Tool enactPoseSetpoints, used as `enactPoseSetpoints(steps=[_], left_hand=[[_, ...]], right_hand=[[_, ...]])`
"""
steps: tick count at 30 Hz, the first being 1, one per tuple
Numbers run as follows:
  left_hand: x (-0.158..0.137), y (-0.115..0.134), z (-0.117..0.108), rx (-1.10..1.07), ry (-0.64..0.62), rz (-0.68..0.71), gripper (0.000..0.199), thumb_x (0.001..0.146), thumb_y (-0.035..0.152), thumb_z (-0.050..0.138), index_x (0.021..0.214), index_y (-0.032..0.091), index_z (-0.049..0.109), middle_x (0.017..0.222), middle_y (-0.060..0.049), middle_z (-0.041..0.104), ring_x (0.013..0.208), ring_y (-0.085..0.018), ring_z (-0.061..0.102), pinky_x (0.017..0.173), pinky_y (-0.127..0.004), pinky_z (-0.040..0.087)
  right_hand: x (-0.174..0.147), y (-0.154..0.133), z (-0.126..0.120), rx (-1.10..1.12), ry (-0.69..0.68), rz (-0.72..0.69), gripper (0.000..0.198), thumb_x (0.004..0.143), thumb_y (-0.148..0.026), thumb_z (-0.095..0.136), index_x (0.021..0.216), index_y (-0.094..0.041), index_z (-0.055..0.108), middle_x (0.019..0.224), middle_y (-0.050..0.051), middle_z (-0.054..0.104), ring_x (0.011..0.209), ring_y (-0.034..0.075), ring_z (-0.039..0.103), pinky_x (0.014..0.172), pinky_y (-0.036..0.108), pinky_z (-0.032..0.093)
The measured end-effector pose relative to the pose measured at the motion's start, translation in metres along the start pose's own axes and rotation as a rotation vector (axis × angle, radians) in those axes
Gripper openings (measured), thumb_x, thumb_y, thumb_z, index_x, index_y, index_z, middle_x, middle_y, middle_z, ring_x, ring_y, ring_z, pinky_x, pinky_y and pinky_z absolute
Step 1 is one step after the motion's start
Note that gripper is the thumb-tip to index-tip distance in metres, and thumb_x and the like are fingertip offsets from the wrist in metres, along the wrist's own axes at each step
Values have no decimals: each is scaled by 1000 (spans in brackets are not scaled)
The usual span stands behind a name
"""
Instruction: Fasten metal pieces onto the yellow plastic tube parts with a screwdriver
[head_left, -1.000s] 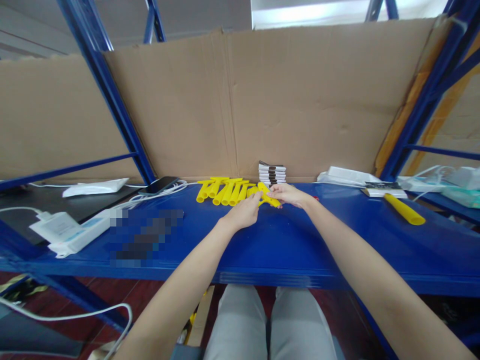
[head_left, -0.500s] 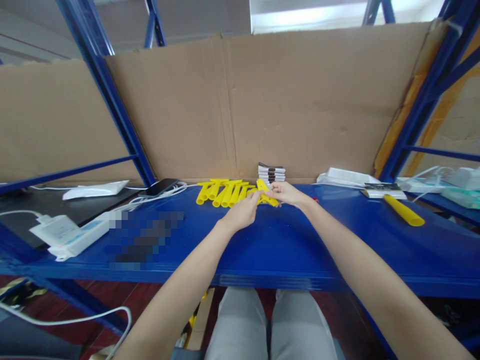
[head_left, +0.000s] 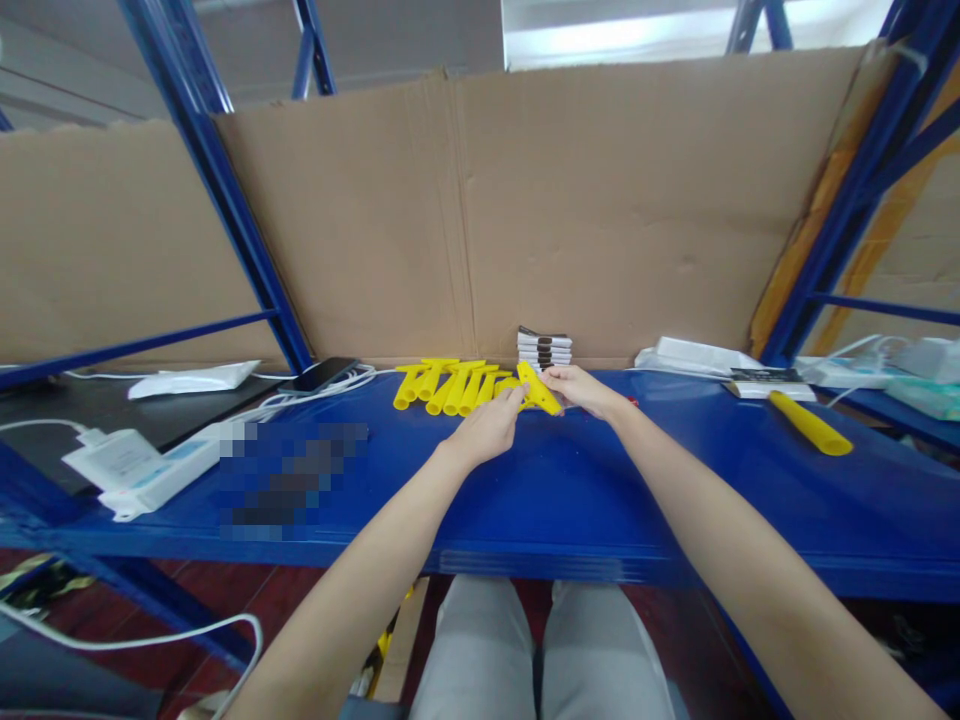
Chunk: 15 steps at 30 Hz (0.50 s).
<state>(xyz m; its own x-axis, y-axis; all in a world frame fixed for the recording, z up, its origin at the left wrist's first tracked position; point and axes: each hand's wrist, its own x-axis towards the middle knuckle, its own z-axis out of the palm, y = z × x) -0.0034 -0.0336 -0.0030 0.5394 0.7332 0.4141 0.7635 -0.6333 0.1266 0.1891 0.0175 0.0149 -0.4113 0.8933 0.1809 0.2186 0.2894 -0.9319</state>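
Note:
Near the back of the blue shelf, both hands hold a yellow T-shaped plastic piece with its flat crossbar facing me. My left hand is closed about its lower left part, the fingers partly hiding it. The fingers of my right hand pinch the crossbar's right side. To the left, several similar yellow T-shaped pieces with hollow round handles lie side by side, handles pointing toward me. Behind the hands is a stack of small white folded packs with dark bands.
A lone yellow tube lies on the shelf at right. White packages rest at the back right. A white power strip, cables and a dark phone are at left. Cardboard walls the back.
The held yellow piece has turned, so its crossbar now shows as one broad slanted face between my hands. Both hands stay in nearly the same place.

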Motion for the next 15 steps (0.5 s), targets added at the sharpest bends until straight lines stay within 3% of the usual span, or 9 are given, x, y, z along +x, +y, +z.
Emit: enactPoseSetpoints(steps=[10, 15], left_hand=[[-3, 8, -7, 55, -81, -38, 54, 89, 9, 37, 143, 14, 36, 134, -19, 54, 120, -29, 57, 99, -48, 47], [-3, 9, -7, 52, -81, -15, 58, 89, 9, 37, 146, 18, 34, 139, -16, 53, 121, -27, 56, 101, -47, 47]], right_hand=[[0, 0, 1, 19, 42, -2, 36, 72, -50, 69, 70, -18, 52, 51, -8, 42, 45, 6, 35, 44, 20, 25], [-1, 0, -3, -4, 20, 9, 35, 69, -48, 71, 67, -17, 55, 51, -7, 45, 45, 6, 38, 44, 20, 30]])
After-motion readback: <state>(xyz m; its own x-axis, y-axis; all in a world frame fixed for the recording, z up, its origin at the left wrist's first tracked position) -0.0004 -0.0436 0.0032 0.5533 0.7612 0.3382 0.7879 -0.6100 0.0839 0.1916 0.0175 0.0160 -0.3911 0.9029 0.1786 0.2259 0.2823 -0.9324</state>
